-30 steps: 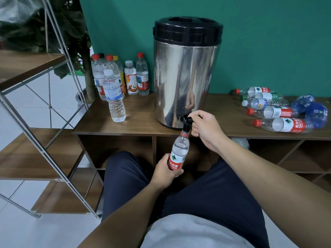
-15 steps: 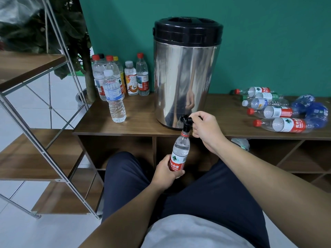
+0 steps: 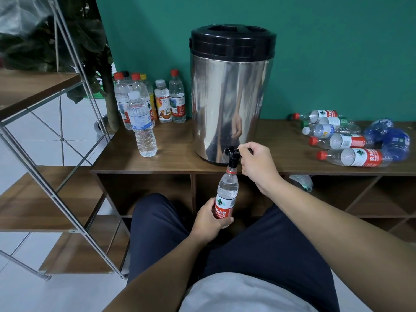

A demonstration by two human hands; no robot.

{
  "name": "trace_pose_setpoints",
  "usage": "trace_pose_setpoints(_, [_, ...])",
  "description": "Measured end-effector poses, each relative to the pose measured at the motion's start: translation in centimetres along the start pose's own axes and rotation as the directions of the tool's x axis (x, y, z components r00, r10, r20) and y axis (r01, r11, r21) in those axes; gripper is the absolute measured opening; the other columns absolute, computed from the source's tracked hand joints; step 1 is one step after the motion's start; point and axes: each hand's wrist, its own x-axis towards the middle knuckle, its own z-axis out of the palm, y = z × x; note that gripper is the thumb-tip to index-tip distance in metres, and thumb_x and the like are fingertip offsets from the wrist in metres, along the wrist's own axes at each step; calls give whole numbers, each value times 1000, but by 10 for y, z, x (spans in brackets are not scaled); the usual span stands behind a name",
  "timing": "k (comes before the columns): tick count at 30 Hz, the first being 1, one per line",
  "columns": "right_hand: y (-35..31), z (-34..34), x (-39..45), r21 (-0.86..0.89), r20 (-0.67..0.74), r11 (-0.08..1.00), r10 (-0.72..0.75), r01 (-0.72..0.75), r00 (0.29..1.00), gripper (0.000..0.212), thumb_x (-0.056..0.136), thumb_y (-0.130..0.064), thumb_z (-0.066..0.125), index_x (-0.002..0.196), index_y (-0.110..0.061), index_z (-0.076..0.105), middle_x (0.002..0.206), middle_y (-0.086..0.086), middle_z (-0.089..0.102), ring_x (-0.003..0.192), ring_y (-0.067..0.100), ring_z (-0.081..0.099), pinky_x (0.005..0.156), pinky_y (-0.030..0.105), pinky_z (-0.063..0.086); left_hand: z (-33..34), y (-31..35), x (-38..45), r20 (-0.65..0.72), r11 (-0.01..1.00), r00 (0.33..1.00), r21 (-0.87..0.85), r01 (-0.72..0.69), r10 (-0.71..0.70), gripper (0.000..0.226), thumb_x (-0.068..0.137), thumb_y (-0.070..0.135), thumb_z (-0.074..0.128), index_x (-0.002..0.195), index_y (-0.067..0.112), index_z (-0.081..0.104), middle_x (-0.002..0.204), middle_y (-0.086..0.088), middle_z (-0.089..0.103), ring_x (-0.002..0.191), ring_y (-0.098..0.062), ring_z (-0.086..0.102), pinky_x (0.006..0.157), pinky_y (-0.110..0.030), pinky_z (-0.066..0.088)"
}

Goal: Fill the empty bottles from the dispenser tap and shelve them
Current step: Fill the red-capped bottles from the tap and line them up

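A steel dispenser (image 3: 229,93) with a black lid stands on the wooden cabinet top (image 3: 173,161). Its black tap (image 3: 233,157) juts over the front edge. My right hand (image 3: 258,165) grips the tap lever. My left hand (image 3: 210,219) grips the lower part of a clear red-labelled bottle (image 3: 226,194), held upright with its open mouth right under the tap spout. The bottle looks nearly full of water. Several empty bottles (image 3: 351,144) lie on their sides at the right of the cabinet top.
Several upright capped bottles (image 3: 144,104) stand left of the dispenser, one clear bottle (image 3: 143,126) nearer the front. A wood-and-metal shelf rack (image 3: 40,192) stands at the left beside a plant. Open cabinet compartments (image 3: 360,194) lie below. My knees are close to the cabinet.
Both hands and the bottle stay almost where they were. My right hand has shifted slightly on the tap lever.
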Motion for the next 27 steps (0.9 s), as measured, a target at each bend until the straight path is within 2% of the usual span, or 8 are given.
trace_pose_setpoints(6, [-3, -1, 1, -87, -21, 996, -36, 34, 999, 27, 103, -41, 62, 86, -25, 76, 63, -12, 62, 63, 14, 54, 66, 42, 44, 1, -3, 2, 12, 1000, 1000, 17, -5, 5, 59, 81, 19, 101, 130, 30, 69, 118, 5, 80, 108, -12, 77, 95, -31, 66])
trace_pose_setpoints(10, [-20, -3, -4, -355, -42, 920, -195, 167, 980, 21, 107, -25, 63, 93, -20, 77, 84, -9, 74, 79, 9, 66, 70, 28, 48, 2, -5, 3, 22, 1000, 1000, 24, -3, 2, 60, 81, 22, 101, 130, 32, 69, 117, 7, 81, 108, -10, 78, 99, -35, 66])
trace_pose_setpoints(13, [-33, -3, -7, -502, 6, 819, -316, 276, 949, 20, 107, -19, 60, 90, -18, 71, 79, -4, 72, 74, 11, 66, 69, 37, 54, 2, -7, 4, 26, 999, 1000, 34, 0, 0, 62, 80, 26, 101, 132, 35, 68, 119, 8, 80, 110, -11, 78, 100, -38, 66])
trace_pose_setpoints(16, [-41, -1, -8, -560, 104, 747, -366, 358, 925, 19, 109, -27, 60, 93, -20, 68, 74, -6, 69, 67, 12, 65, 67, 43, 57, 3, -8, 6, 31, 999, 999, 44, 6, -8, 64, 80, 26, 101, 134, 35, 67, 121, 9, 80, 112, -11, 77, 102, -39, 66])
trace_pose_setpoints(18, [-43, -4, -10, -545, 161, 737, -377, 400, 912, 24, 109, -40, 62, 95, -21, 68, 70, -10, 64, 65, 7, 60, 64, 35, 52, 3, -9, 7, 30, 999, 999, 54, 8, -10, 65, 81, 25, 101, 135, 35, 66, 122, 10, 79, 113, -10, 76, 103, -38, 65])
trace_pose_setpoints(20, [-45, -12, -15, -453, 166, 804, -349, 385, 922, 34, 109, -52, 60, 92, -23, 67, 64, -10, 61, 62, 6, 55, 63, 29, 45, 3, -10, 9, 28, 998, 1000, 55, 8, -9, 65, 81, 23, 101, 135, 35, 66, 123, 9, 79, 113, -10, 76, 103, -38, 65])
trace_pose_setpoints(23, [-34, -29, -11, -371, 50, 887, -278, 276, 959, 44, 113, -54, 46, 90, -26, 70, 70, -8, 65, 70, 11, 61, 69, 36, 47, 2, -12, 10, 28, 998, 1000, 57, 12, -14, 65, 80, 21, 101, 134, 33, 67, 122, 9, 80, 112, -10, 77, 102, -36, 64])
trace_pose_setpoints(27, [8, -60, 14, -705, 32, 684, -232, 187, 972, 24, 111, -41, 59, 111, -20, 71, 102, -1, 68, 98, 27, 70, 83, 41, 55, 2, -16, 11, 28, 994, 999, 106, 20, -23, 62, 79, 19, 101, 129, 33, 67, 119, 9, 80, 109, -8, 77, 101, -36, 64])
